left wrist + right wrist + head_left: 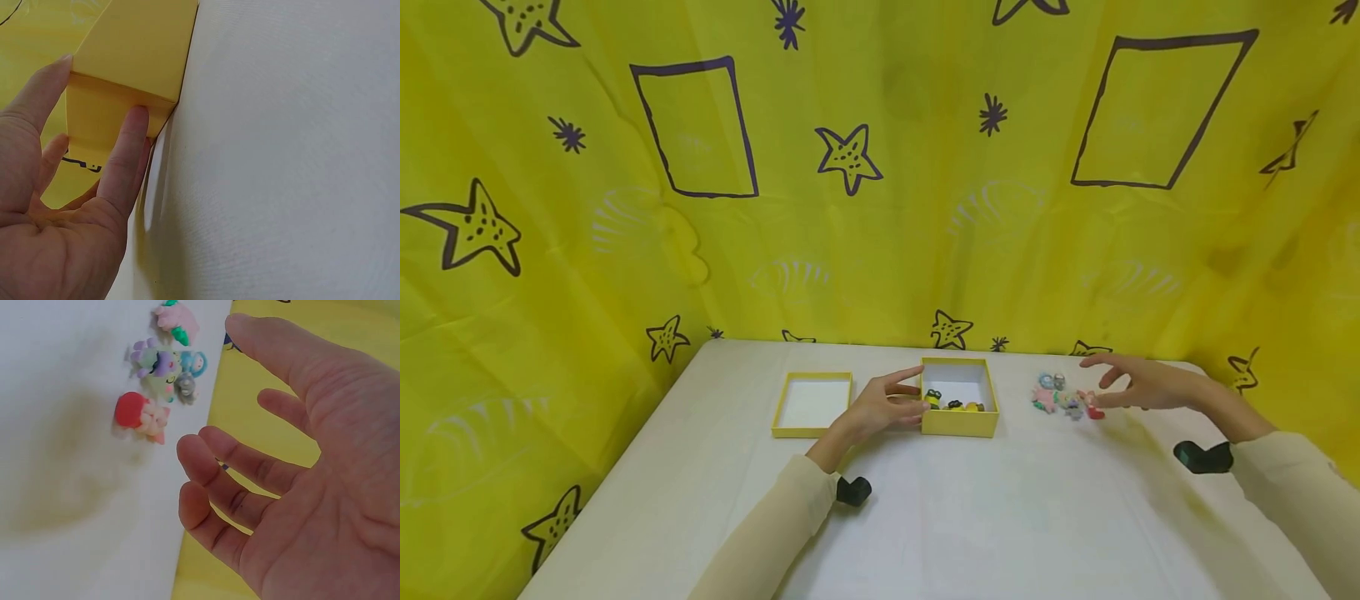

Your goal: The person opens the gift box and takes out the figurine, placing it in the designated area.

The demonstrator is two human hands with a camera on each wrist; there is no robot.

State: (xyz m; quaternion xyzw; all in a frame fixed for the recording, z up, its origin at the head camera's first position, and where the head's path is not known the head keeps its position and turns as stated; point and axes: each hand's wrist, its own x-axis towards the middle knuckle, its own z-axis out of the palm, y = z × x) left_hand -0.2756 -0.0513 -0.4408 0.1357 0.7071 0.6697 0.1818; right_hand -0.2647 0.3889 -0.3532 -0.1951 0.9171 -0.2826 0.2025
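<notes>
A yellow box [958, 423] with a white inside stands on the table, several small yellow, green and black figurines [955, 405] lying in it. My left hand [887, 402] rests its extended fingertips against the box's left side; in the left wrist view the fingers [125, 150] touch the yellow wall. To the right of the box lies a cluster of small pastel figurines [1047, 398]. Over its right edge hovers my right hand [1138, 383], fingers spread and loosely bent, holding nothing. Nearest to it is a figurine with a red base [131, 411].
A shallow yellow lid [812, 406], white inside, lies on the table left of the box. The white tabletop [970, 517] ends at a yellow patterned curtain [910, 250] behind and on both sides. Each wrist has a dark band piece [853, 491].
</notes>
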